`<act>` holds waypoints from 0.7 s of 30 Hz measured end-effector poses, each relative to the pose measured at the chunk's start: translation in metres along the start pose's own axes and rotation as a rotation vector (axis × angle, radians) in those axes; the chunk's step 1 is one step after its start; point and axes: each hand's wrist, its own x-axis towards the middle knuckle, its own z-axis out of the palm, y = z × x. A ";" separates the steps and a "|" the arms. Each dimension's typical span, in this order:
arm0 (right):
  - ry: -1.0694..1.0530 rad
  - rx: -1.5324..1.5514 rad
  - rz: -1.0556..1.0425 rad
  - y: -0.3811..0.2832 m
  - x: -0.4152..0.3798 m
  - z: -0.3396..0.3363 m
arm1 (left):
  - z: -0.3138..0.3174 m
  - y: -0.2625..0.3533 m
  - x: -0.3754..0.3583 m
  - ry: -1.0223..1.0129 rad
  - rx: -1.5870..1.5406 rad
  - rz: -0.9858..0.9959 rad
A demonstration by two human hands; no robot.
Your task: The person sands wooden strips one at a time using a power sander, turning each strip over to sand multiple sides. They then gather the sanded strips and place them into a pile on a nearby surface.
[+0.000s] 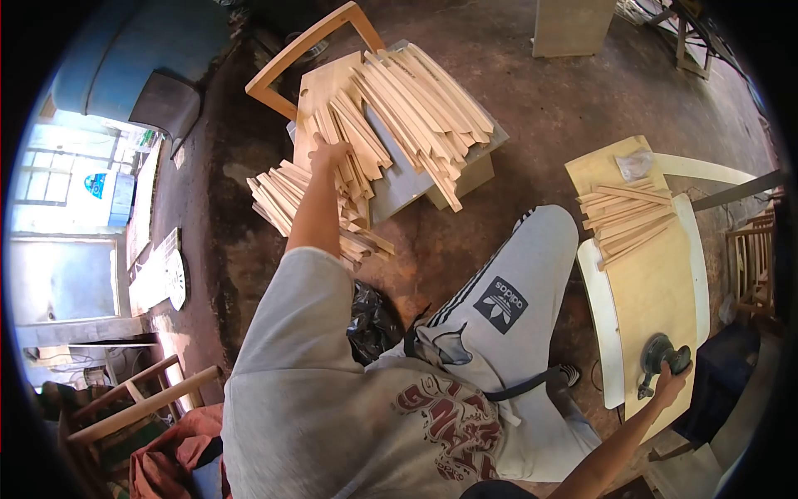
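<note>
My left hand (330,155) reaches out to the piles of thin wooden strips (357,137) on a grey-topped stand (399,196). Its fingers lie at the strips' near-left side; whether they grip one is too small to tell. At the lower right, my right hand (672,384) is wrapped round a dark power sander (662,356), which rests on a pale wooden board (636,308). A smaller bundle of strips (629,218) lies across the upper part of that board, below a small clear plastic bag (634,165).
A wooden frame (309,35) stands behind the strips. A black plastic bag (371,320) is on the floor by my legs. Wooden chair parts (145,403) and red cloth (179,453) are at the lower left. A pale panel (572,27) stands at the top.
</note>
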 end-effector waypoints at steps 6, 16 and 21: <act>-0.001 -0.037 0.025 -0.005 -0.011 -0.007 | 0.005 -0.034 0.031 0.117 -0.195 0.287; 0.008 -0.016 -0.019 0.046 0.010 0.023 | -0.015 -0.007 -0.049 -0.287 -0.716 0.609; -0.009 -0.054 0.144 -0.012 -0.023 -0.030 | 0.045 0.136 -0.235 -0.827 -0.716 0.900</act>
